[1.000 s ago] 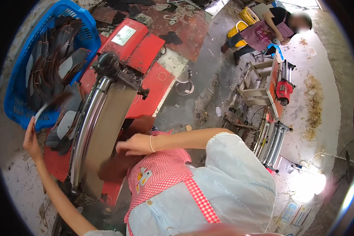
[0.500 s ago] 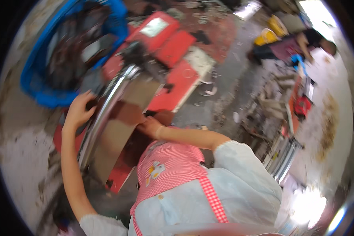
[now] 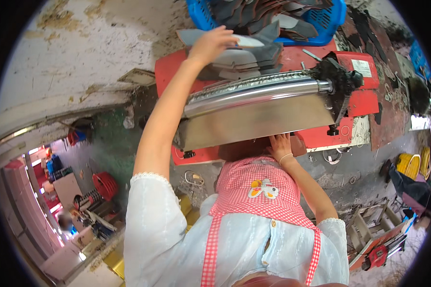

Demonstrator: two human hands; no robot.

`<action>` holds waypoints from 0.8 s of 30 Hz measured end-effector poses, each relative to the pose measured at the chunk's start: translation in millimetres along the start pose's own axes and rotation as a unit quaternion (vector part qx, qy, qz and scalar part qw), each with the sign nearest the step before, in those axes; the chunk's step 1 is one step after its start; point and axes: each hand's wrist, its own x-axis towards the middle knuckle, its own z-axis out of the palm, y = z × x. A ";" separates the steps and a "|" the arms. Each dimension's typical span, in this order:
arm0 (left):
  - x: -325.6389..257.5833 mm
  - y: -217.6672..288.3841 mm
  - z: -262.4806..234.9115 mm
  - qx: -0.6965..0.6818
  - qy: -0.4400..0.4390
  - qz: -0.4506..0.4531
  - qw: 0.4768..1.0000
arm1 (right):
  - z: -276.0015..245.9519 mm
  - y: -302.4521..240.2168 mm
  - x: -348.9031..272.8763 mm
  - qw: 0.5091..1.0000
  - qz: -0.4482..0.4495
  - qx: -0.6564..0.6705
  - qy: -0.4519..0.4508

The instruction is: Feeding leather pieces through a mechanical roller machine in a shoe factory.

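Note:
A machine with a shiny metal roller (image 3: 258, 95) and a sloping metal plate (image 3: 258, 122) stands on a red table (image 3: 316, 138) before me. My left hand (image 3: 213, 45) is stretched past the roller, over a stack of grey flat cut pieces (image 3: 239, 62); its fingers are extended beside a pale piece (image 3: 248, 41). Whether they touch it I cannot tell. At the plate's near edge, my right hand (image 3: 281, 147) lies with fingers stretched out against dark brown flat pieces (image 3: 244, 148), which are partly hidden by the plate and my apron.
Behind the stack sits a blue plastic basket (image 3: 337, 21) full of similar cut pieces. A black roller bracket (image 3: 337, 86) sticks out at the machine's right end. Yellow containers (image 3: 408, 165) and a wooden frame (image 3: 376, 222) stand at the right, with a person (image 3: 414, 191) nearby.
The view has turned, so the machine now lies across it. My left hand has moved from beside the roller to over the grey stack. My right hand stays at the plate's near edge.

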 end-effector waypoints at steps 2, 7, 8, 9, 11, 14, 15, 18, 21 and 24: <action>-19.5 11.1 25.9 0.064 -0.143 -0.027 0.987 | -8.0 3.0 -2.5 0.996 -0.037 0.031 0.079; -34.1 0.7 10.7 -0.100 -0.084 -0.105 0.986 | -46.8 -6.2 -13.1 0.970 -0.155 0.181 0.042; -38.8 -7.2 2.7 -0.096 -0.080 -0.106 0.986 | -66.6 -16.5 -21.9 0.970 -0.160 0.179 0.044; -41.5 -17.3 -6.4 -0.103 -0.030 -0.125 0.986 | -84.0 -24.5 -28.7 0.954 -0.152 0.256 0.046; -54.3 -33.9 -16.7 -0.116 0.056 -0.166 0.978 | -112.1 -30.6 -38.9 0.930 -0.151 0.330 0.049; -60.8 -35.7 -20.6 -0.134 0.023 -0.211 0.968 | -138.4 -29.5 -47.6 0.921 -0.072 0.375 0.081; -58.4 -30.1 -18.9 -0.124 0.022 -0.203 0.971 | -143.2 -26.0 -49.6 0.924 -0.043 0.373 0.065; -60.3 -16.0 -11.9 -0.140 -0.045 -0.217 0.965 | -156.1 -26.6 -57.2 0.932 0.004 0.362 0.013; -59.7 -14.9 -0.7 -0.153 -0.052 -0.239 0.958 | -155.0 -26.0 -59.1 0.907 0.019 0.421 -0.005; -61.1 -18.8 5.9 -0.171 -0.084 -0.239 0.952 | -153.3 -21.9 -63.6 0.892 0.024 0.452 -0.011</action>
